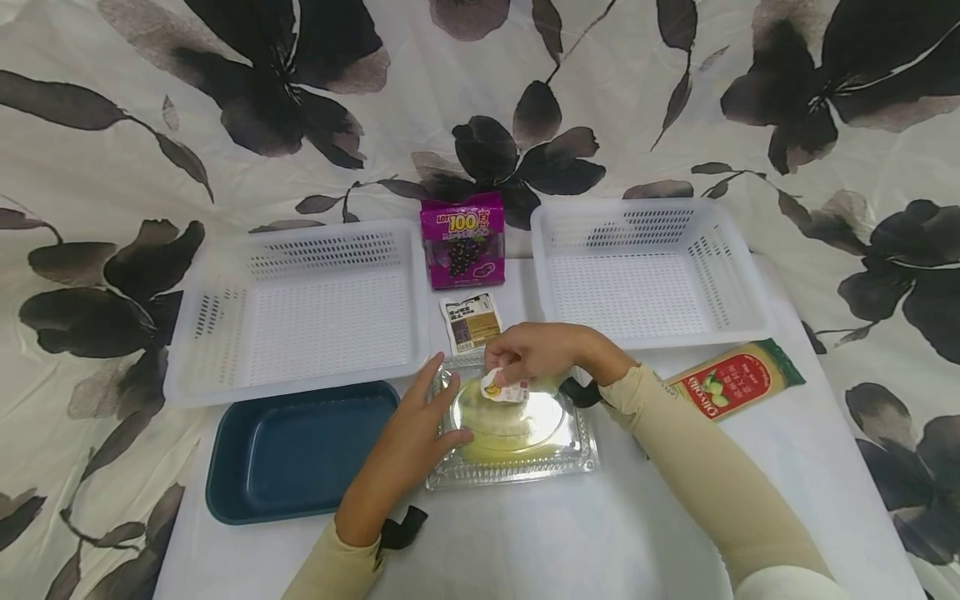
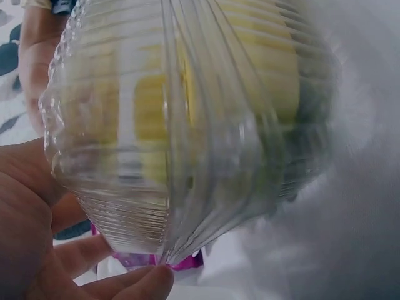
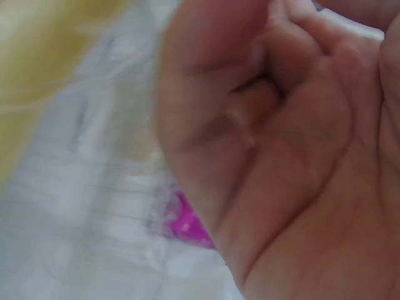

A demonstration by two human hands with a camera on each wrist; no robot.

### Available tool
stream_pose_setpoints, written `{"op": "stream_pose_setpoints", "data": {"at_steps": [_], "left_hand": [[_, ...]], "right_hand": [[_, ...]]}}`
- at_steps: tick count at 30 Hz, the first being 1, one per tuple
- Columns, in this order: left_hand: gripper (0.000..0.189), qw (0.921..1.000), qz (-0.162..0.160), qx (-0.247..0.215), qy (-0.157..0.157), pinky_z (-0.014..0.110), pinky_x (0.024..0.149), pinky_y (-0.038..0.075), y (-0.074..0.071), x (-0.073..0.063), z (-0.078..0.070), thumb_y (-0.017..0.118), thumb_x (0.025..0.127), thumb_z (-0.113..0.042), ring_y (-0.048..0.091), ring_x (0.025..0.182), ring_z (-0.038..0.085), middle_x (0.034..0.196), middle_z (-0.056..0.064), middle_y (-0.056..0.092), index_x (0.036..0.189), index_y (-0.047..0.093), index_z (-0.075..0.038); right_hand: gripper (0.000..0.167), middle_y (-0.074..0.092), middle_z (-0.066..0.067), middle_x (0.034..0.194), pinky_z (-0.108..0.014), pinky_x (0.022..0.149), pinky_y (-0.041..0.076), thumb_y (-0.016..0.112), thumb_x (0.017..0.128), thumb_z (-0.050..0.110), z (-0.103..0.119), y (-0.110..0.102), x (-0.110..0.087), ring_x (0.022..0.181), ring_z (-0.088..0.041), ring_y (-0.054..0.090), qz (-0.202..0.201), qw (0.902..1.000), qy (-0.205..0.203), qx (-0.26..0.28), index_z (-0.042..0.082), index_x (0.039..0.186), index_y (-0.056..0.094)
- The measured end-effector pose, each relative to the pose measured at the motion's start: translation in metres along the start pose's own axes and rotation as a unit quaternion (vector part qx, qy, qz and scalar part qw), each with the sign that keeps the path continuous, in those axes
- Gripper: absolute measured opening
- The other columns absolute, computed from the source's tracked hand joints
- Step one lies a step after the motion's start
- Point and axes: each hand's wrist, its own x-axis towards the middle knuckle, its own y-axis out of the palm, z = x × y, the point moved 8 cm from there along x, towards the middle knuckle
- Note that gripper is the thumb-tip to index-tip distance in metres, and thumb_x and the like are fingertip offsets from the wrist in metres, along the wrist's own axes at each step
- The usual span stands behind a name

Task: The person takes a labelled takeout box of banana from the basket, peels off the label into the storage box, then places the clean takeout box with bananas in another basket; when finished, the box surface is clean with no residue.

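Both hands are working at a clear container: the right hand is pinching a small white label with curled fingers, while the left hand is resting at the container's left edge, fingers spread. The label is lying over the upper middle of the lid; whether it is adhering or hanging free, the views are not showing. Yellow contents are appearing through the ribbed wall. Handling the label is probably the step in hand, the left hand apparently steadying; the next move is likely calling for a firm pinch and a braced lid. Beyond, a printed packet and a purple package are lining up between the left basket and right basket. A blue tray is sitting leftward.
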Motion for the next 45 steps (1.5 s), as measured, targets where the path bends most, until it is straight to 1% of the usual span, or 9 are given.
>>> {"op": "stream_pose_setpoints", "data": {"at_steps": [10,15,19,23,27,30,36,41,45], "left_hand": [[0.081,0.9999,-0.007,-0.001,0.009,0.054,0.110,0.048,-0.008,-0.002,-0.005,0.084,0.083,-0.034,0.034,0.151,0.037,0.171,0.012,0.019,0.151,0.050,-0.006],[0.074,0.9994,-0.018,0.023,0.017,0.056,0.108,0.049,-0.017,-0.009,-0.008,0.082,0.086,-0.036,0.039,0.149,0.037,0.169,0.013,0.027,0.148,0.054,-0.008],[0.065,0.9984,-0.045,0.023,0.024,0.058,0.105,0.051,-0.037,-0.024,-0.006,0.080,0.089,-0.035,0.048,0.143,0.037,0.162,0.011,0.040,0.145,0.058,-0.010],[0.054,0.9919,-0.117,0.013,0.046,0.052,0.099,0.055,-0.069,-0.048,0.004,0.080,0.090,-0.023,0.059,0.132,0.033,0.150,0.010,0.054,0.138,0.063,-0.008],[0.046,0.9791,-0.199,0.019,0.037,0.019,0.107,0.047,-0.103,-0.075,0.028,0.080,0.088,-0.013,0.064,0.124,0.031,0.141,0.008,0.063,0.132,0.068,-0.007],[0.043,0.9684,-0.247,0.032,0.013,0.001,0.100,0.033,-0.127,-0.094,0.051,0.080,0.087,-0.009,0.067,0.113,0.027,0.136,0.009,0.066,0.129,0.070,-0.006],[0.041,0.9441,-0.321,0.046,-0.060,-0.008,0.090,0.031,-0.163,-0.130,0.104,0.079,0.087,-0.006,0.047,0.111,-0.026,0.127,0.017,0.070,0.127,0.070,-0.003],[0.037,0.9267,-0.342,0.001,-0.156,-0.006,0.086,0.037,-0.174,-0.151,0.158,0.078,0.090,-0.010,0.046,0.105,-0.029,0.122,0.017,0.072,0.127,0.072,-0.006],[0.040,0.9167,-0.307,-0.057,-0.249,-0.002,0.086,0.041,-0.165,-0.166,0.206,0.074,0.096,-0.021,0.050,0.103,-0.025,0.130,0.002,0.071,0.135,0.068,-0.015]], "right_hand": [[0.017,0.052,0.006,0.076,-0.028,0.079,0.048,0.073,0.093,0.011,0.013,-0.001,-0.005,0.075,-0.009,0.049,-0.016,0.9984,-0.051,0.014,0.012,0.108,0.064],[0.019,0.048,0.006,0.072,-0.026,0.070,0.045,0.075,0.092,0.014,0.031,-0.003,-0.005,0.069,-0.008,0.045,-0.047,0.9951,-0.087,-0.008,0.012,0.107,0.064],[0.026,0.056,0.007,0.077,-0.023,0.067,0.047,0.076,0.092,0.015,0.043,-0.005,0.002,0.070,-0.008,0.050,-0.077,0.9927,-0.090,-0.023,0.014,0.115,0.065],[0.035,0.066,0.007,0.086,-0.023,0.069,0.051,0.077,0.091,0.013,0.053,-0.003,0.012,0.076,-0.007,0.057,-0.088,0.9922,-0.084,-0.027,0.015,0.124,0.063],[0.033,0.064,0.005,0.081,-0.021,0.067,0.047,0.076,0.092,0.010,0.065,0.003,0.026,0.068,-0.007,0.051,-0.079,0.9932,-0.084,-0.009,0.011,0.121,0.062],[0.033,0.065,0.004,0.082,-0.021,0.067,0.046,0.078,0.091,0.010,0.075,0.007,0.039,0.066,-0.007,0.050,-0.071,0.9940,-0.083,-0.002,0.011,0.119,0.060],[0.038,0.069,0.005,0.088,-0.020,0.069,0.046,0.082,0.088,0.018,0.095,0.019,0.069,0.066,-0.006,0.052,-0.069,0.9926,-0.095,-0.032,0.017,0.114,0.055],[0.032,0.065,0.007,0.093,-0.018,0.062,0.042,0.083,0.085,0.013,0.113,0.031,0.095,0.058,-0.004,0.049,-0.060,0.9895,-0.129,-0.024,0.015,0.096,0.054],[0.029,0.056,0.008,0.078,-0.017,0.058,0.037,0.084,0.085,0.013,0.122,0.046,0.117,0.055,-0.002,0.048,-0.044,0.9893,-0.138,-0.018,0.017,0.085,0.055]]}}
